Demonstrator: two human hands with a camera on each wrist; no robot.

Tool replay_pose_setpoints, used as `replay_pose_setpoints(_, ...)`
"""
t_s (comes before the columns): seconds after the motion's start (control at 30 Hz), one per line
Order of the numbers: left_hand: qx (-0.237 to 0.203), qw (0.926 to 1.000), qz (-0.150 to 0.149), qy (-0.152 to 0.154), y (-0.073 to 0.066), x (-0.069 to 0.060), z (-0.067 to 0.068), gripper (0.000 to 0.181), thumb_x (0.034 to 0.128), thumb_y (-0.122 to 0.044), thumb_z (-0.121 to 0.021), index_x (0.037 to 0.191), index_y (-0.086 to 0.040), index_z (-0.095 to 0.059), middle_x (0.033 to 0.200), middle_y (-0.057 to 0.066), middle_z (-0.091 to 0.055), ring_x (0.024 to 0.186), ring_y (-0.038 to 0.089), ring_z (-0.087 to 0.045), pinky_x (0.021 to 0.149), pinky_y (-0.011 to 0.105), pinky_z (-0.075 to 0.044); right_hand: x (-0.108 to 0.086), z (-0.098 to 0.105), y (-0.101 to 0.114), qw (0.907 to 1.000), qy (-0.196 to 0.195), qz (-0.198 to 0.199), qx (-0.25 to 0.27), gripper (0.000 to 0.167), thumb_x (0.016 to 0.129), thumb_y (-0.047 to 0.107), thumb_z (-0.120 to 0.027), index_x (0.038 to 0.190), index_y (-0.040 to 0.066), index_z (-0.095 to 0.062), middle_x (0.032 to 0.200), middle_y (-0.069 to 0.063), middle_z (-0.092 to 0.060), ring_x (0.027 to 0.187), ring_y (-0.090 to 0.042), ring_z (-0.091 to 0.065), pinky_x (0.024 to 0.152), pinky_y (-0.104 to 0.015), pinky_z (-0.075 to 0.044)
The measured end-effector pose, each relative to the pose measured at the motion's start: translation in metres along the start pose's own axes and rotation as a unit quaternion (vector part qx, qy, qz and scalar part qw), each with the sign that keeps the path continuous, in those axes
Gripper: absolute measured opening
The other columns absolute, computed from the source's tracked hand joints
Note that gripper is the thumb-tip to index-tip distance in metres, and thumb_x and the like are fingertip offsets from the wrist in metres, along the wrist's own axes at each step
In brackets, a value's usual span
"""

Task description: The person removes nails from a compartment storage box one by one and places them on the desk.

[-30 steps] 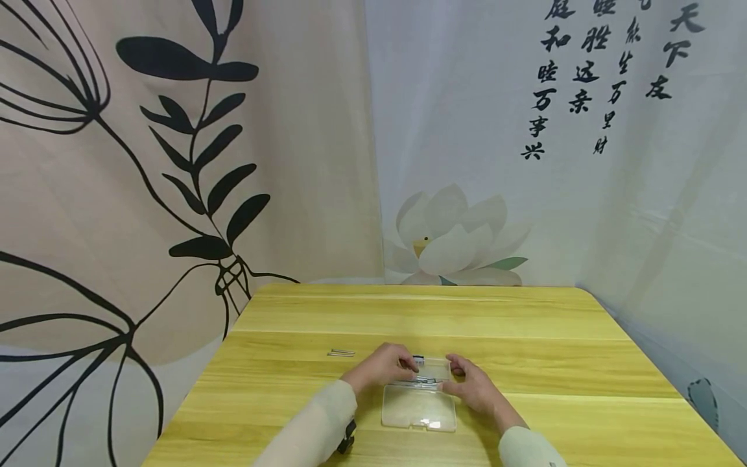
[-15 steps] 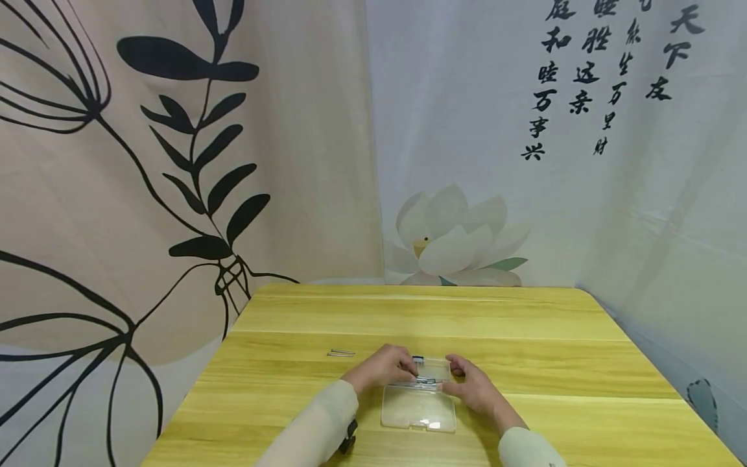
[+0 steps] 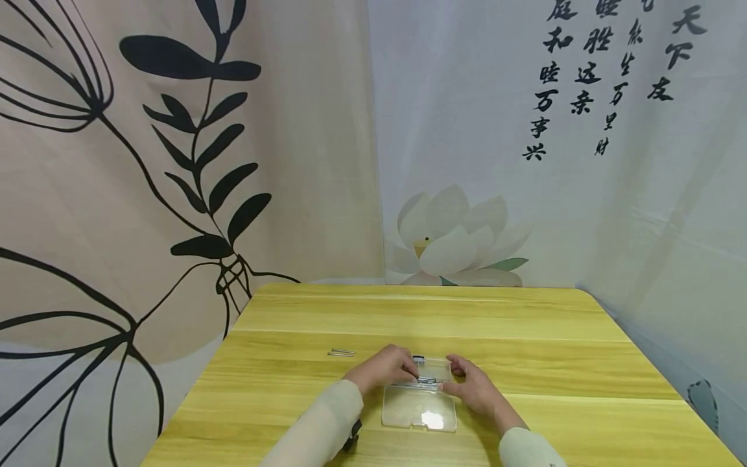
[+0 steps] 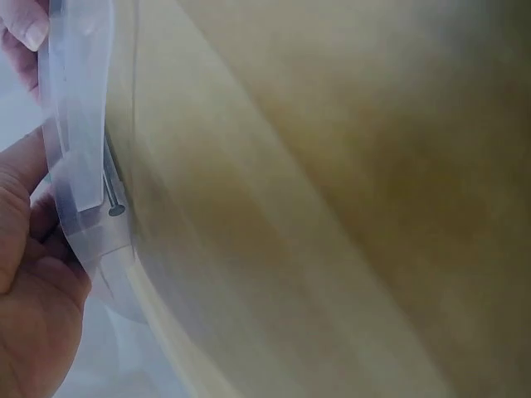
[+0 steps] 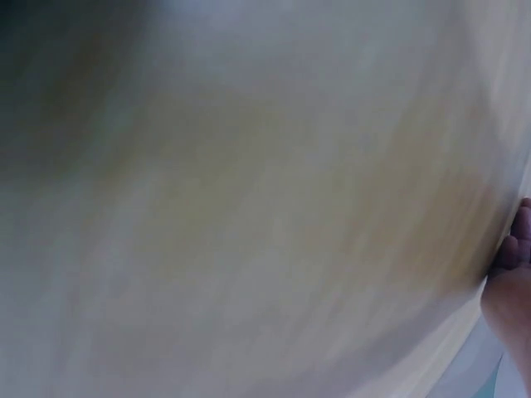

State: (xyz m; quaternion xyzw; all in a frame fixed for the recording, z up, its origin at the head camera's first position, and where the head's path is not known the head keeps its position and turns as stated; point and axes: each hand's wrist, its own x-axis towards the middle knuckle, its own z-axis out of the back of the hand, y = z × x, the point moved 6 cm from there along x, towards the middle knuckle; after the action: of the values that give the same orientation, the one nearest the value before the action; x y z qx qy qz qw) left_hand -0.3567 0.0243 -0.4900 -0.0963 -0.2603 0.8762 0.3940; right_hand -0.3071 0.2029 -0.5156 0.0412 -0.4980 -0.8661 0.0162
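Right hand (image 3: 474, 389) grips box (image 3: 436, 368), left hand (image 3: 385, 368) bent alongside.

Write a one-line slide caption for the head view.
A left hand and right hand at an open clear case, two thin metal pieces nearby on the table.

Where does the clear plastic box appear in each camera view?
Head: the clear plastic box is low in the picture, slightly right of centre.
Left wrist: the box is at the left side, running down from the top edge.
Right wrist: I cannot see it.
Shared landmark: wooden table, in all three.
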Motion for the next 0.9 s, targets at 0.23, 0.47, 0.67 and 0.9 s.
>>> replay_pose_setpoints(0.23,0.050,0.9985,-0.018,0.008,-0.0049,0.0010,0.0004,0.005,0.0864,-0.010,-0.078,0.089,-0.012,-0.080,0.083,-0.011,-0.064,0.076,-0.003,-0.055,0.070,0.013,-0.046,-0.0005,-0.0001,0.0004,1.0000,-0.002,0.003,-0.004,0.072,0.082,0.021,-0.082,0.143,0.001,-0.048,0.125,-0.014,-0.057,0.118,-0.033,-0.052,0.102,-0.055,-0.039)
replay_pose_setpoints(0.47,0.068,0.9973,-0.026,0.009,-0.0029,0.0015,-0.0010,0.004,0.0884,-0.012,-0.076,0.090,-0.013,-0.080,0.084,-0.012,-0.064,0.076,-0.004,-0.053,0.070,0.011,-0.045,-0.0015,-0.0004,-0.0004,1.0000,-0.005,0.002,0.003,0.070,0.083,0.019,-0.082,0.142,0.002,-0.049,0.125,-0.013,-0.057,0.119,-0.033,-0.052,0.102,-0.054,-0.038)
replay_pose_setpoints(0.67,0.052,0.9985,-0.019,0.005,-0.0023,-0.0002,0.0003,0.005,0.0891,-0.011,-0.075,0.090,-0.013,-0.079,0.086,-0.011,-0.064,0.077,-0.003,-0.053,0.071,0.013,-0.046,-0.0005,-0.0003,-0.0003,1.0000,-0.002,0.001,-0.001,0.071,0.083,0.020,-0.082,0.143,0.001,-0.048,0.126,-0.013,-0.057,0.119,-0.033,-0.051,0.102,-0.055,-0.038)
replay_pose_setpoints(0.9,-0.014,0.9998,0.005,-0.013,-0.0015,-0.0035,0.0084,0.005,0.0899,-0.011,-0.074,0.090,-0.011,-0.079,0.082,-0.012,-0.063,0.074,0.000,-0.054,0.068,0.017,-0.048,-0.0014,0.0005,0.0014,1.0000,-0.001,-0.004,-0.002,0.073,0.082,0.022,-0.082,0.143,0.002,-0.048,0.127,-0.014,-0.057,0.120,-0.034,-0.051,0.103,-0.056,-0.038)
